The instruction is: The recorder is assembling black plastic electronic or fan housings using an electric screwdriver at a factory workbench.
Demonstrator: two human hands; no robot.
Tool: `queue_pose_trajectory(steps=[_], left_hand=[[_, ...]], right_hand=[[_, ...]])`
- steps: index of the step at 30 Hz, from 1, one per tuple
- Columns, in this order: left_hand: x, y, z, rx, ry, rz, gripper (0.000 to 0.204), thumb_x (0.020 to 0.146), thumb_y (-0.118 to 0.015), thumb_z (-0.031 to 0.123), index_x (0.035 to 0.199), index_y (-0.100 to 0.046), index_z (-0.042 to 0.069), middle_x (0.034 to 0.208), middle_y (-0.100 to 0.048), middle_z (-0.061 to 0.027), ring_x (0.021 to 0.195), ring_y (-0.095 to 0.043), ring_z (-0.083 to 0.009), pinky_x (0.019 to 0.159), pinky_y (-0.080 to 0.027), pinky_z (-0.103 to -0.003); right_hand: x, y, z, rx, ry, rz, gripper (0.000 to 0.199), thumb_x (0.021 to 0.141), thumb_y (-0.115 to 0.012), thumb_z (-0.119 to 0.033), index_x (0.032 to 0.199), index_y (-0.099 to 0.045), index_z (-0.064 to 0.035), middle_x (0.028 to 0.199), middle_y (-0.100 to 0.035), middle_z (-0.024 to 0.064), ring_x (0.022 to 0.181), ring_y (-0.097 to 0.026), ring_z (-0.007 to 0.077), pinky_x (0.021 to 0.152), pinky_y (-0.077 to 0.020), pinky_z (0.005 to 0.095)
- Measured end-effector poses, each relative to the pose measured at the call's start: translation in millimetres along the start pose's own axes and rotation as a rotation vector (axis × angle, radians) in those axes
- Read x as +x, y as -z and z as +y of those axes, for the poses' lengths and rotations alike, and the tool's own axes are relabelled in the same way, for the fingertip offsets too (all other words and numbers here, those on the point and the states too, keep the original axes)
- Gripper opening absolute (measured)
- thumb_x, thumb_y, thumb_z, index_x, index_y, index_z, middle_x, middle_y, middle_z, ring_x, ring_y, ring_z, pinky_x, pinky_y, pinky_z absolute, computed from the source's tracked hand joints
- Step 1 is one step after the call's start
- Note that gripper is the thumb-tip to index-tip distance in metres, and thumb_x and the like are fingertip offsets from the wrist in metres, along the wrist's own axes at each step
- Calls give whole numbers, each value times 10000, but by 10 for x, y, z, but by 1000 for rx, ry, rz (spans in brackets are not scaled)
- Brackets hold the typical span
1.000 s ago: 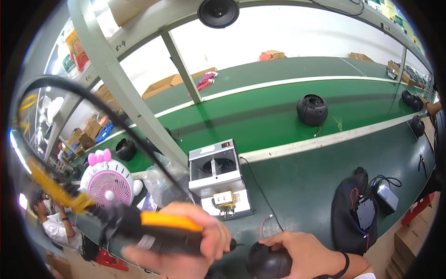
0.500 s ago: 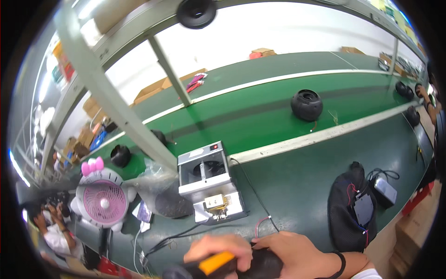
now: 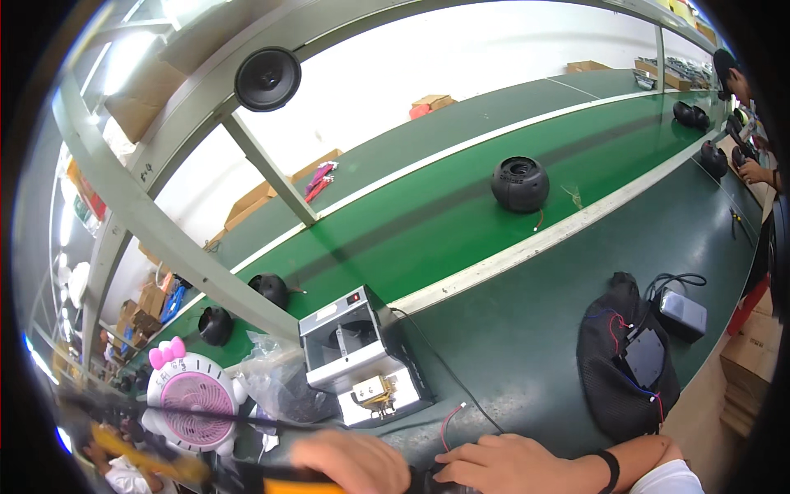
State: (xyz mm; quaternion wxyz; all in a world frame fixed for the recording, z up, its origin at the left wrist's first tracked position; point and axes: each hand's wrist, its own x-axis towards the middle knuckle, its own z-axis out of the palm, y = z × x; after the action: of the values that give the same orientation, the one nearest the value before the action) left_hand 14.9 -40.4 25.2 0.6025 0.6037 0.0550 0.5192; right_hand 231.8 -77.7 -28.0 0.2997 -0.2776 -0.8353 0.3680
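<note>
Head view: at just past six o'clock, the left grip (image 3: 352, 463) is seen, blurred, closed round a black-and-orange handheld tool (image 3: 300, 487), most of which is cut off by the lower edge. At five o'clock, the fingers of the right grip (image 3: 518, 465) are laid on a dark part (image 3: 425, 480); how far this grip is closed cannot be told. The dark part is placed between the two, at six o'clock, and is mostly hidden; a red lead (image 3: 448, 424) is seen rising just beyond the right fingers.

The way toward twelve from the left grip is blocked by a grey boxy device (image 3: 362, 362), set on the counter (image 3: 527, 354); its black cord (image 3: 448, 366) is trailed toward the right grip. At seven, a clear plastic bag (image 3: 284, 379) is crowded between the device and a pink-and-white fan (image 3: 197, 395), which is crossed by a blurred dark band (image 3: 234, 417).

At four, a black mesh pouch (image 3: 601, 370) is laid near a pale adapter (image 3: 685, 314). At two, a round black housing (image 3: 521, 185) is carried by the green belt (image 3: 428, 247). At eight, another housing (image 3: 267, 288) is partly covered by a slanting post (image 3: 177, 247).
</note>
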Motion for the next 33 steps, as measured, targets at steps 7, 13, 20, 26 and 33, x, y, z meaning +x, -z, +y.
queue_pose_trajectory(steps=[7, 13, 20, 26, 33], left_hand=[[125, 434, -245, 495, -115, 933, 915, 722, -362, 976, 923, -526, 99, 528, -421, 20, 415, -401, -128, 432, -366, -288], [-234, 73, -126, 307, -19, 883, 901, 763, -364, 949, 925, -555, 84, 514, -424, 15, 377, -389, -139, 378, -340, -310], [-95, -333, 146, 473, -320, 804, 838, 808, -424, 895, 959, -562, 83, 520, -448, 14, 368, -400, -134, 365, -338, -313], [-32, 359, -154, 403, -293, 828, 950, 731, -407, 966, 1076, -565, 94, 595, -474, 19, 458, -452, -116, 463, -371, -271], [-44, 428, -233, 441, -244, 880, 995, 727, -342, 981, 1053, -556, 65, 615, -498, 11, 466, -469, -119, 472, -409, -260]], right_hand=[[-61, 35, 16, 48, -28, 20, 614, 635, -846, -326, 1124, -589, -56, 1176, -615, 168, 1039, -599, 376, 887, -484, 457], [-32, 76, 80, 76, -111, 2, 626, 628, -858, -316, 1127, -581, -59, 1159, -618, 170, 1040, -601, 383, 897, -486, 466], [20, 91, 128, 15, -10, 31, 652, 678, -900, -362, 1207, -600, -129, 1178, -624, 81, 932, -631, 316, 793, -534, 405], [13, 64, 137, 80, -118, 49, 612, 624, -860, -294, 1108, -565, -64, 1151, -639, 150, 1025, -622, 393, 856, -508, 451], [24, 80, 119, 97, -74, 71, 622, 609, -875, -283, 1096, -559, -60, 1145, -644, 160, 1020, -630, 393, 861, -512, 436]])
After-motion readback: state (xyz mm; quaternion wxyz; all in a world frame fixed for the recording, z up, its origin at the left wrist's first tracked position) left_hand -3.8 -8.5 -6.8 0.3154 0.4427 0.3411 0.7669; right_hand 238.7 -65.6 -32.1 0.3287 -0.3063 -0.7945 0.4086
